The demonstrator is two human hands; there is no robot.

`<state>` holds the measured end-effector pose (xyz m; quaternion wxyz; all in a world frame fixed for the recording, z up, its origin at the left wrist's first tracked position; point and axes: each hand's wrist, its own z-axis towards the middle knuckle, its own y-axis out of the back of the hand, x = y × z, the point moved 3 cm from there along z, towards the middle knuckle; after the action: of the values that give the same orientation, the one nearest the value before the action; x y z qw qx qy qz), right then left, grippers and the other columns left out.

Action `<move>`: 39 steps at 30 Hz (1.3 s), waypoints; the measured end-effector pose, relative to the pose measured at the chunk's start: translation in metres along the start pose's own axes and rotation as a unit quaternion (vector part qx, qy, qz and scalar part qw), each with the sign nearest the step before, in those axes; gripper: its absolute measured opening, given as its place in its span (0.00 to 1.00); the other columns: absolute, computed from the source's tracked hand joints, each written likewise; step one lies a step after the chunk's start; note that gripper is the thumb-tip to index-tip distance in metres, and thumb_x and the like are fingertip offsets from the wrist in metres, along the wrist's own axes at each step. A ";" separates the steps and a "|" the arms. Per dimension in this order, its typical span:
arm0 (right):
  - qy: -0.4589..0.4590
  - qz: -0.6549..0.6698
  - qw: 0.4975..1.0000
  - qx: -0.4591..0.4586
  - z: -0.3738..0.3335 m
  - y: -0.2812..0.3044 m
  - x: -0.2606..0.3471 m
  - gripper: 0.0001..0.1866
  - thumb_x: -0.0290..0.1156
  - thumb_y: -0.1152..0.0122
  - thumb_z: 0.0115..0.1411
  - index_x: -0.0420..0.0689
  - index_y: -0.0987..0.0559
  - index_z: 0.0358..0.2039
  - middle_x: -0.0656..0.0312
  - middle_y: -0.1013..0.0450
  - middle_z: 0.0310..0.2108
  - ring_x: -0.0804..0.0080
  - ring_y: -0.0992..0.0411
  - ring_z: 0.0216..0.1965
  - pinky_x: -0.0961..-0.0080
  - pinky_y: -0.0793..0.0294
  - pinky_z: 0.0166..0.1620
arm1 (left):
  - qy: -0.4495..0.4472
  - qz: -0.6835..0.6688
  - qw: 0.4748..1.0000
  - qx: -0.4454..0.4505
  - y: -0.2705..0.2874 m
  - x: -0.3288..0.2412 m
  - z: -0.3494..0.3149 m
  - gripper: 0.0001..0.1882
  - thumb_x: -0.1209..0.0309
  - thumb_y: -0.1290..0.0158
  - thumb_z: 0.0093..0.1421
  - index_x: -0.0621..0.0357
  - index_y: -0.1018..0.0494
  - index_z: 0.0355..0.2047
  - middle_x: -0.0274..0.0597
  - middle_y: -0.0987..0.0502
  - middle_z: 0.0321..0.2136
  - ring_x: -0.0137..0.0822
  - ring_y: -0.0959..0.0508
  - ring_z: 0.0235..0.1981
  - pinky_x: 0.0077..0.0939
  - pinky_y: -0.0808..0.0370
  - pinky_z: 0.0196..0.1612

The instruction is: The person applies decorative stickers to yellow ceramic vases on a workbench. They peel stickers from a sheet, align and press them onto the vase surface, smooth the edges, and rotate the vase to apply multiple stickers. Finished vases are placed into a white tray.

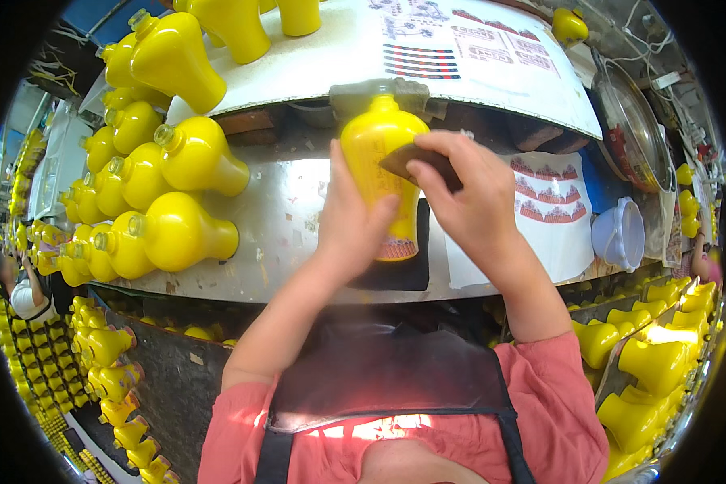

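A glossy yellow bottle point(379, 129) lies in front of me, its neck on a grey notched rest point(347, 98) at the far side. My left hand point(353, 218) is closed round the bottle's left side, thumb across its lower front. Faint print shows on the bottle's face, and a patterned red band rings its base. Pinched in my right hand point(476, 181) is a flat dark brown scraper point(440, 164), its edge against the bottle's upper right face. Beneath the bottle's base is a black pad point(421, 250).
Several yellow bottles point(181, 232) lie stacked on the left; others stand on the raised white board point(323, 60). On the right are a white sheet of red crown-like decals point(550, 242) and a pale bucket point(619, 234). Crates of yellow bottles point(649, 363) stand below the metal table point(274, 218).
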<state>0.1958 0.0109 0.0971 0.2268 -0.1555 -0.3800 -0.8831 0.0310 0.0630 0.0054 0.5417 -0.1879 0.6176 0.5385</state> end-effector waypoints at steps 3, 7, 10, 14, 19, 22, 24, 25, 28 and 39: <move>-0.010 -0.031 0.999 -0.005 0.029 -0.002 -0.006 0.07 0.29 0.33 0.61 0.45 0.19 0.39 0.54 0.20 0.32 0.51 0.21 0.31 0.61 0.21 0.36 | 0.024 -0.027 0.999 0.029 0.000 -0.002 -0.005 0.57 0.63 0.38 0.59 0.73 0.64 0.74 0.71 0.30 0.60 0.64 0.27 0.61 0.49 0.30 0.64; 0.023 0.004 0.999 0.048 0.057 -0.007 -0.002 0.07 0.31 0.32 0.59 0.44 0.17 0.37 0.53 0.19 0.31 0.51 0.20 0.33 0.59 0.21 0.37 | 0.037 -0.030 0.998 0.047 0.002 -0.005 -0.005 0.60 0.61 0.34 0.55 0.72 0.62 0.74 0.71 0.29 0.57 0.65 0.26 0.58 0.52 0.28 0.61; 0.001 -0.043 0.995 0.094 0.072 -0.011 0.001 0.09 0.32 0.32 0.58 0.43 0.17 0.36 0.51 0.19 0.32 0.50 0.19 0.35 0.58 0.20 0.39 | 0.042 0.023 0.998 0.047 0.004 -0.006 -0.004 0.59 0.61 0.32 0.53 0.69 0.59 0.73 0.68 0.25 0.53 0.64 0.22 0.54 0.53 0.26 0.58; 0.014 -0.010 0.997 0.072 0.060 -0.007 0.006 0.09 0.31 0.31 0.58 0.44 0.16 0.39 0.52 0.19 0.33 0.52 0.19 0.35 0.61 0.20 0.39 | 0.041 -0.103 0.992 0.058 0.004 -0.008 -0.003 0.53 0.61 0.32 0.51 0.66 0.50 0.70 0.63 0.20 0.46 0.62 0.19 0.48 0.53 0.23 0.54; 0.022 -0.050 0.998 -0.004 0.026 -0.002 -0.012 0.10 0.30 0.31 0.60 0.45 0.16 0.42 0.54 0.19 0.32 0.55 0.20 0.30 0.64 0.21 0.37 | 0.019 -0.117 0.990 0.076 0.007 -0.002 -0.005 0.50 0.61 0.31 0.49 0.63 0.43 0.68 0.61 0.20 0.47 0.63 0.20 0.49 0.53 0.23 0.55; 0.172 -0.104 0.980 -0.013 -0.003 0.005 -0.002 0.12 0.27 0.31 0.55 0.49 0.16 0.40 0.60 0.19 0.34 0.62 0.21 0.33 0.66 0.21 0.36 | -0.057 -0.100 0.987 0.114 0.013 0.001 -0.015 0.50 0.63 0.29 0.47 0.61 0.42 0.67 0.61 0.22 0.51 0.64 0.23 0.53 0.54 0.26 0.58; 0.236 -0.067 0.968 0.042 -0.026 0.004 0.015 0.13 0.27 0.31 0.51 0.50 0.16 0.39 0.62 0.20 0.36 0.65 0.20 0.36 0.67 0.21 0.37 | -0.090 -0.064 0.989 0.100 0.013 0.001 -0.019 0.51 0.64 0.28 0.47 0.59 0.42 0.67 0.61 0.24 0.53 0.65 0.24 0.55 0.54 0.28 0.59; 0.247 -0.017 0.966 0.070 -0.036 0.002 0.024 0.13 0.27 0.31 0.50 0.50 0.16 0.39 0.63 0.20 0.37 0.66 0.20 0.37 0.67 0.21 0.37 | -0.100 -0.041 0.989 0.097 0.012 0.001 -0.021 0.51 0.64 0.27 0.47 0.59 0.42 0.67 0.60 0.24 0.54 0.65 0.25 0.55 0.54 0.29 0.60; 0.236 0.011 0.964 0.122 -0.047 0.001 0.034 0.13 0.27 0.30 0.50 0.50 0.15 0.39 0.64 0.20 0.36 0.66 0.20 0.35 0.69 0.22 0.36 | -0.125 -0.023 0.991 0.041 0.009 -0.004 -0.025 0.50 0.65 0.25 0.46 0.58 0.40 0.67 0.59 0.23 0.54 0.64 0.24 0.54 0.54 0.28 0.58; 0.083 0.026 0.996 -0.024 -0.082 -0.010 0.027 0.17 0.16 0.26 0.47 0.48 0.18 0.36 0.58 0.19 0.32 0.57 0.21 0.31 0.68 0.23 0.36 | -0.089 -0.007 0.996 -0.027 0.009 -0.006 -0.030 0.47 0.67 0.24 0.44 0.58 0.33 0.64 0.55 0.23 0.54 0.59 0.25 0.57 0.49 0.29 0.60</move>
<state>0.1592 -0.0515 0.0491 0.2768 -0.0974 -0.3342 -0.8956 0.0117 0.0384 0.0095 0.5929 -0.1578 0.5503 0.5663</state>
